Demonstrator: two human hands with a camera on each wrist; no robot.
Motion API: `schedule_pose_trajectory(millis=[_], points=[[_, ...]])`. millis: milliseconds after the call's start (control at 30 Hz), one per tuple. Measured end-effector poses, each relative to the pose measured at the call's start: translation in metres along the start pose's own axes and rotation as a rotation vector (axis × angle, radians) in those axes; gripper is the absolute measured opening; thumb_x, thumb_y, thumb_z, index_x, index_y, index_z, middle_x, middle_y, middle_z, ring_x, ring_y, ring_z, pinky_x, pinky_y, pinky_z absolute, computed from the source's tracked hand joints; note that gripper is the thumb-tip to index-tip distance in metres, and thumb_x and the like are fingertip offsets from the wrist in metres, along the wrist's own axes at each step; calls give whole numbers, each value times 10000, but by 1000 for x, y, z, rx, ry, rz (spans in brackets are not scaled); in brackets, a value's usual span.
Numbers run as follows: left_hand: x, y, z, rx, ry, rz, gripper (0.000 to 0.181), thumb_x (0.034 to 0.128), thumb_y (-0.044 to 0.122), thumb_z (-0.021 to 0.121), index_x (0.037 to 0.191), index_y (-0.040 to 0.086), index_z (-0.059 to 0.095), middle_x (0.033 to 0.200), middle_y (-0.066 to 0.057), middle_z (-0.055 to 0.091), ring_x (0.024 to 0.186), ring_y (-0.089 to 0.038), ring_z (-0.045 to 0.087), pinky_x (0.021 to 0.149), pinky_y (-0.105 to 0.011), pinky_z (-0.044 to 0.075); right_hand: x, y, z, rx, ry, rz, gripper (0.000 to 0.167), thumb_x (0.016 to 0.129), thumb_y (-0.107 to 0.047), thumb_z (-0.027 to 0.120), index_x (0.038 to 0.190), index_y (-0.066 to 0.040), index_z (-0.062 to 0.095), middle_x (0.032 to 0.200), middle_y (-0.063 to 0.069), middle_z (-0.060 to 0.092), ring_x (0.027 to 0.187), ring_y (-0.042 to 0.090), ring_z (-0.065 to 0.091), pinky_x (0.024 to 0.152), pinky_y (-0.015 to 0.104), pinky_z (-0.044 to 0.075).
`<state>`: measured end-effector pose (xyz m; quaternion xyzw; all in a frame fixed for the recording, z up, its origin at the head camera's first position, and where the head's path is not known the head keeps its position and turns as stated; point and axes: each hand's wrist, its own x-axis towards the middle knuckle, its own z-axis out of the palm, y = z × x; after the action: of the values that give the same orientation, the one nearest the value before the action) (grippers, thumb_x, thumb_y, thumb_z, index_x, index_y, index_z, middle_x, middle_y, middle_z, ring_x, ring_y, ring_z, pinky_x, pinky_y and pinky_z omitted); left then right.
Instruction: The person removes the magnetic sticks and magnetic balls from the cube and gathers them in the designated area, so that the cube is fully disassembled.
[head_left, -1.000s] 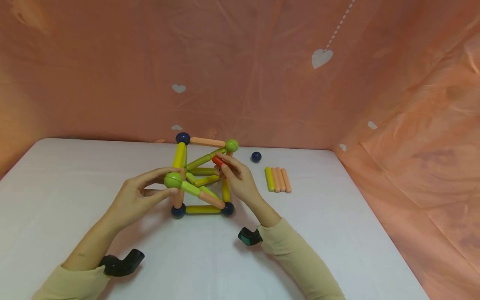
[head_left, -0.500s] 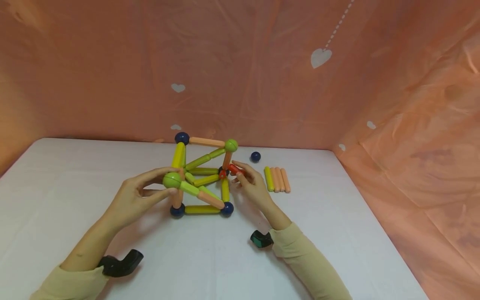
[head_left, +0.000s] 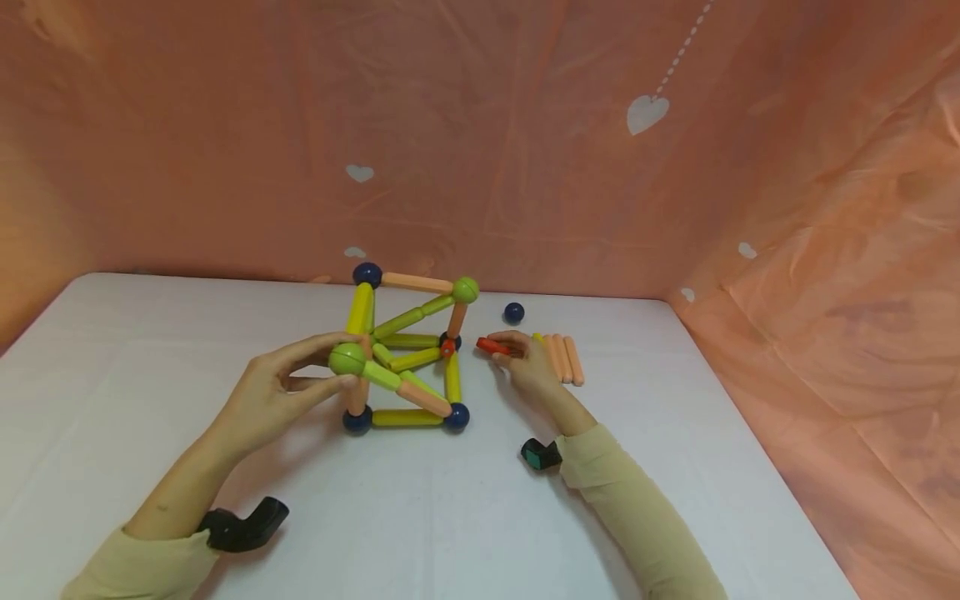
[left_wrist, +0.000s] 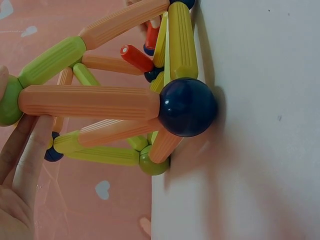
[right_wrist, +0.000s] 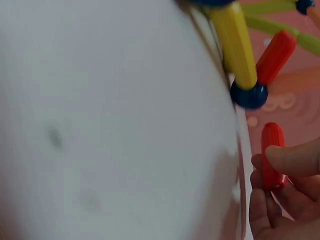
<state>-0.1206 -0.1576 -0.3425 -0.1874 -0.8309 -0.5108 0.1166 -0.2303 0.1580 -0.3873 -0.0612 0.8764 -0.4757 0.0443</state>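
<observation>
A frame of rods and balls [head_left: 408, 417] stands on the white table, with navy balls at its lower corners. My left hand [head_left: 285, 396] holds it by the green ball [head_left: 347, 359] at its near upper left; in the left wrist view, fingers [left_wrist: 31, 150] lie against an orange rod [left_wrist: 90, 101]. To the right of the frame, my right hand [head_left: 534, 371] pinches a short red rod [head_left: 492, 346], apart from the structure. The right wrist view shows this red rod [right_wrist: 273, 157] between thumb and fingers. Another red rod [right_wrist: 276, 56] rises from a navy ball [right_wrist: 249, 95] of the frame.
Behind the right hand lies a loose navy ball [head_left: 513, 312]. Several orange rods [head_left: 564, 358] and a yellow rod [head_left: 537, 337], partly covered by the hand, lie side by side. Pink cloth with hearts [head_left: 480, 150] hangs along the table's back edge.
My right hand has moved right, away from the frame, carrying the red rod with it. That uncovers the frame's right side and its red piece. The left hand keeps its place.
</observation>
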Motion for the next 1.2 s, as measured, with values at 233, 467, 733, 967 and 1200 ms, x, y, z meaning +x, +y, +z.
schedule_pose_trajectory(millis=[233,467,733,967,1200], points=[[-1,1,1,-18,2,7,438,843,105,731,1266,138,618,1116,225,644,949,31,620,768,-154,529,10,3,-6,-154,-6,-38,292,911,11,572,1190,-19,650,1218,183,622,1016,282,552,881,348,474],[-1,2,3,-23,4,13,433,846,99,727,1262,147,620,1124,219,648,945,25,624,773,-156,529,11,1,-9,-200,11,-66,295,882,62,563,1154,13,665,1216,208,615,1028,305,564,891,387,496],[-1,1,5,-51,3,22,433,840,81,728,1258,122,620,1128,232,639,978,45,610,786,-158,535,9,1,-10,-215,-2,-42,318,876,55,589,1178,-13,661,1216,199,605,937,290,576,787,311,510],[-1,2,6,-62,5,28,434,839,67,726,1257,116,621,1130,234,640,975,42,614,785,-159,535,1,-4,-8,-163,61,-42,329,868,-29,628,1195,-43,660,1268,181,593,1011,286,557,837,340,491],[-1,3,5,-61,1,26,435,845,74,721,1264,121,616,1131,231,639,979,40,614,781,-165,539,-16,-16,-1,-21,95,-150,258,857,-54,677,1113,-19,689,1120,158,686,991,285,636,823,306,519]])
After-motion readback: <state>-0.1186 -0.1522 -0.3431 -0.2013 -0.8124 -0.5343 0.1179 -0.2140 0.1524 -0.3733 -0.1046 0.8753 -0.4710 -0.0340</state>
